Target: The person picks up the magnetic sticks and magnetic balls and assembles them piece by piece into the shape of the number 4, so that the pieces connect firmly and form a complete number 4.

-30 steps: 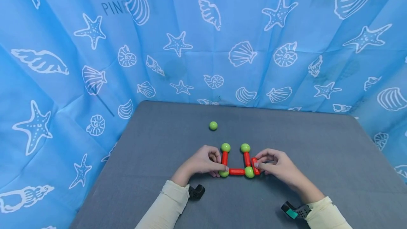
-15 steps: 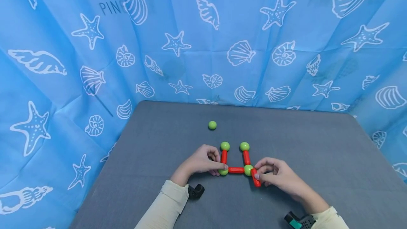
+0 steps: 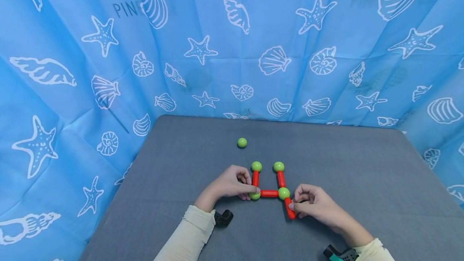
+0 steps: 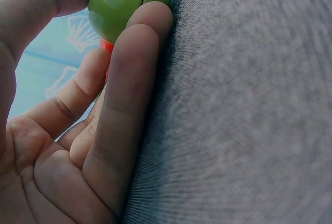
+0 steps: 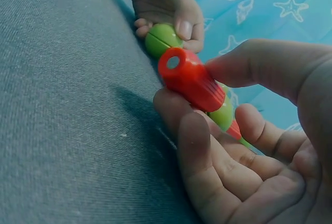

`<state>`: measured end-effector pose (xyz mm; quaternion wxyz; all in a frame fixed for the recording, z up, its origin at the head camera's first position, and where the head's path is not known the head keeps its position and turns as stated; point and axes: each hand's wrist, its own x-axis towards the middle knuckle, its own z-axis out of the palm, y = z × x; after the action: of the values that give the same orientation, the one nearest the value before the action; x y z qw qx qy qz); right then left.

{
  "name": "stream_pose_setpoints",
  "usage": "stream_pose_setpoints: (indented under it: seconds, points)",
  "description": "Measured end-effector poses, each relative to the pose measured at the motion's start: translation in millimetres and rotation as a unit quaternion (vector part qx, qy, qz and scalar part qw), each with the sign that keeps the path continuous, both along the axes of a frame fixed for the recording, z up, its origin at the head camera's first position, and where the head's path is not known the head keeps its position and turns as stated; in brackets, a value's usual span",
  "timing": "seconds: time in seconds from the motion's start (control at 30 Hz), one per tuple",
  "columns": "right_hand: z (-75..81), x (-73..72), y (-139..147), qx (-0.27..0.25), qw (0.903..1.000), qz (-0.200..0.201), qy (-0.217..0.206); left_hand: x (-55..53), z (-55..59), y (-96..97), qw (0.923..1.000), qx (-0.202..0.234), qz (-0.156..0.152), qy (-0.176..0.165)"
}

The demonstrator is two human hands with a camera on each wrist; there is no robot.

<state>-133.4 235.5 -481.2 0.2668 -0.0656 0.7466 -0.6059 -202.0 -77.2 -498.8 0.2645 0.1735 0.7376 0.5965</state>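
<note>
Green balls and red rods form a U on the grey table. My left hand [image 3: 230,183] pinches the near left green ball [image 4: 116,9] between thumb and fingers. From that ball one red rod [image 3: 255,179] runs back to a green ball [image 3: 256,166], and another rod [image 3: 270,193] runs right to the near right ball [image 3: 284,193]. A further rod [image 3: 281,179] leads back to a ball [image 3: 278,166]. My right hand [image 3: 314,204] pinches a red magnetic rod [image 5: 192,79] with a silvery end; its far end meets the near right ball, and it slants toward me.
A loose green ball [image 3: 242,142] lies farther back on the grey cloth-covered table [image 3: 188,144]. Behind the table hangs a blue curtain [image 3: 224,71] with white shells and starfish. Dark bands sit on both wrists.
The red rod in my right hand has swung from beside the near right ball, pointing back, to pointing toward me, its end at the ball. My left hand keeps its grip.
</note>
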Motion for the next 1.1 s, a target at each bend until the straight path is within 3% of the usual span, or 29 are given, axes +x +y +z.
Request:
stream_pose_setpoints:
  seconds: [0.57,0.8,1.1]
  points:
    - [-0.1,-3.8,-3.6,0.023,0.9997,0.002,-0.009,-0.9,0.9,0.9,0.9999,-0.011,0.004,0.002]
    - [0.0,-5.1,-5.6,0.038,0.9992,-0.012,-0.006,-1.8,-1.1,1.8,0.9993,-0.011,0.023,0.027]
    - [1.2,-4.7,-5.0,0.035,0.9993,-0.008,0.004,-1.1,-2.3,1.5,0.9993,-0.019,0.022,0.025]
